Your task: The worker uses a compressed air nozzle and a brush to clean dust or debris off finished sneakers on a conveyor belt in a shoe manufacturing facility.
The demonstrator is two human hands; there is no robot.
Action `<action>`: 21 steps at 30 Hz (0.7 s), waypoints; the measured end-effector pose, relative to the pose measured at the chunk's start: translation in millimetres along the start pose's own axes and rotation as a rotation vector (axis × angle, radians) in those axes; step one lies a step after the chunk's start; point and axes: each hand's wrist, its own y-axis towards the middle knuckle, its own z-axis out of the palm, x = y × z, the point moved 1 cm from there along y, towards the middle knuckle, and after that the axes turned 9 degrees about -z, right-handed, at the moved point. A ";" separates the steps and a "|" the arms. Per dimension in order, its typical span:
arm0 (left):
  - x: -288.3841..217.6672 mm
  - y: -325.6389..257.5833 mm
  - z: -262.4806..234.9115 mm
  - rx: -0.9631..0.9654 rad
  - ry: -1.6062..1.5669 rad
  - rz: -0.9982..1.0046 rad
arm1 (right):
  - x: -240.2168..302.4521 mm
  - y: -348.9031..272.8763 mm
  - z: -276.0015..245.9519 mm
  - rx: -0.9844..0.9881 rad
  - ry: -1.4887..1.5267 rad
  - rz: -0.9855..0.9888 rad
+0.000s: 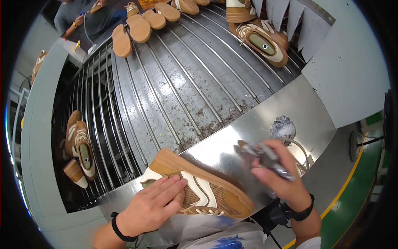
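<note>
While the left grip (154,203), laid flat, partly hides a brown shoe (226,193), the right grip (284,174) clamps a blurred tool (268,156).

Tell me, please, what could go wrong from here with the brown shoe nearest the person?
Only the left grip steadies the brown shoe, so it might slide if knocked. The metal tool, blurred in the right grip, is close to the shoe's sole and could scuff it. The pale hose curves beside a grey-white patch on the metal ledge, so it might pick up residue.
</note>
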 end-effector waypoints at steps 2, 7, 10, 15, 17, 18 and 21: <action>0.7 -1.7 5.0 -0.004 0.007 0.013 | 4.0 20.7 17.7 0.245 -0.077 0.067; -2.6 -4.8 4.9 -0.002 -0.020 -0.011 | -0.2 43.0 50.7 0.518 -0.236 -0.098; -3.0 -6.6 4.6 -0.015 -0.019 -0.025 | -3.4 41.8 53.5 0.649 -0.248 -0.012; 2.3 -3.8 5.3 -0.015 -0.057 -0.026 | -8.0 31.3 40.5 0.617 -0.108 -0.010; 3.9 -4.1 5.0 -0.006 -0.072 -0.033 | -2.9 27.7 24.5 0.592 0.026 0.075; 4.0 -6.4 4.7 -0.012 -0.067 -0.035 | 1.8 24.1 15.0 0.603 0.030 0.074; 3.7 -8.2 5.2 -0.029 -0.059 -0.025 | 5.8 9.1 -18.3 0.389 0.354 0.312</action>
